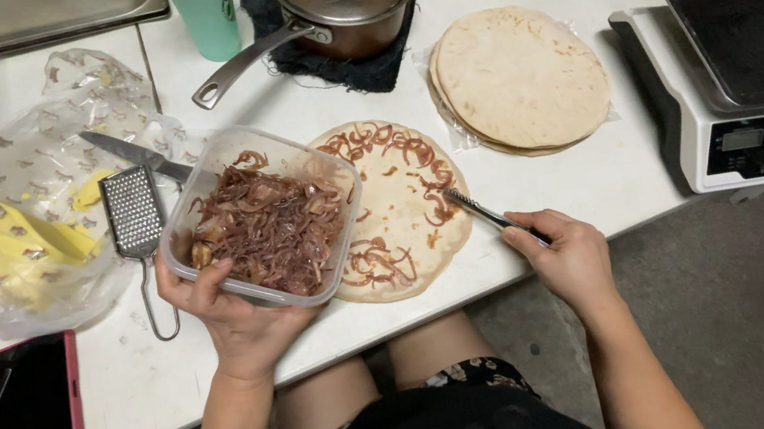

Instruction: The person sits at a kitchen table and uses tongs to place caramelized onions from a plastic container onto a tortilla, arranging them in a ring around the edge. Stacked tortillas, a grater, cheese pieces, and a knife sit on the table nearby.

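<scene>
The left hand (234,317) cups a clear plastic tub (254,218) of cooked red onions from beneath, its fingers (173,288) curled up around the near wall, thumb on the rim. The right hand (564,253) has its fingers (528,235) closed around the handle of tongs (488,214), whose tip rests on the flatbread (396,207) lying on the bench (598,177) just beyond. A stack of plain flatbreads (521,78) sits farther off.
</scene>
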### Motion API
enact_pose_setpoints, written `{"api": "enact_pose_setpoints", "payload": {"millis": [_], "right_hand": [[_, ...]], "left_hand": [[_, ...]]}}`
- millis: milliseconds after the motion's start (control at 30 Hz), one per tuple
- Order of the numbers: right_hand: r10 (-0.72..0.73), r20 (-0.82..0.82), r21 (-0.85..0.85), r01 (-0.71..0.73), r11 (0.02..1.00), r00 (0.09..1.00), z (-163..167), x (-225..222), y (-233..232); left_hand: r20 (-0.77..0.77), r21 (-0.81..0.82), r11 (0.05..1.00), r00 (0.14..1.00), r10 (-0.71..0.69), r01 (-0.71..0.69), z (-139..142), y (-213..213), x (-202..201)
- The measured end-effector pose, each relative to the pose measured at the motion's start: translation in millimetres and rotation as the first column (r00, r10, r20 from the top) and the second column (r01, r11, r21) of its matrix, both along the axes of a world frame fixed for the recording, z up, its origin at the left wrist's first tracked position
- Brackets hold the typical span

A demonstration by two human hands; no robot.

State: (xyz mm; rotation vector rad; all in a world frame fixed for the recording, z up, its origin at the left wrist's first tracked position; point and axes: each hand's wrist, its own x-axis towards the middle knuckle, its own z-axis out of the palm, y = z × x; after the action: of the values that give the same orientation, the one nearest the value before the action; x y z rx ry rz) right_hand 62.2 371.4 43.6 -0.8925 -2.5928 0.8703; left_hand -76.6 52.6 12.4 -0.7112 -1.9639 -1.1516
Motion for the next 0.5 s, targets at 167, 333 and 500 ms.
{"api": "enact_pose_setpoints", "payload": {"millis": [167,333,500], "right_hand": [[-0.004,-0.045,-0.019,0.004,1.0,0.999,-2.9,5.8,4.1],[-0.034,-0.043,-0.038,0.033,0.999,0.998,-6.8,6.8,6.8],[-0.072,-0.053,-0.075,0.068,0.995,0.996,-7.3,11.8,9.7]], "left_hand": [[-0.011,-0.035,0.999,1.0,0.02,-0.021,0.7,0.8,1.0],[-0.006,-0.025,1.0,1.0,0.011,-0.011,2.2,1.1,1.6],[-0.013,-0.042,0.999,0.999,0.031,-0.031,2.5,0.2,0.8]]}}
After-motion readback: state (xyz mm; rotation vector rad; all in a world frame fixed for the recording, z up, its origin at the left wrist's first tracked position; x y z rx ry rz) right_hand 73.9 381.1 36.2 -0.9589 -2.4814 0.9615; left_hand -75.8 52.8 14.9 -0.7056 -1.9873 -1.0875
